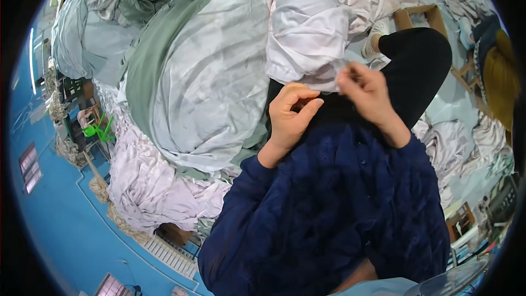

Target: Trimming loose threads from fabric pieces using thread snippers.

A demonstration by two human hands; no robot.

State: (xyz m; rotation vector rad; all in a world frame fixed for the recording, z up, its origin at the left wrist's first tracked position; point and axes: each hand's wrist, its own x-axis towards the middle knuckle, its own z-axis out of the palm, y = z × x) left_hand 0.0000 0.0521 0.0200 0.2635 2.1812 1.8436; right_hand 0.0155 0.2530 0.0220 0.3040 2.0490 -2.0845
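Right hand (366, 89) pinches the lower hem of the crumpled white cotton cloth (307, 27) above the black-trousered knee (416, 57); left hand (290, 115), curled and seemingly empty just below it, best grips the hem alongside.

Blue floor (66, 230); heaped sheets (208, 87)
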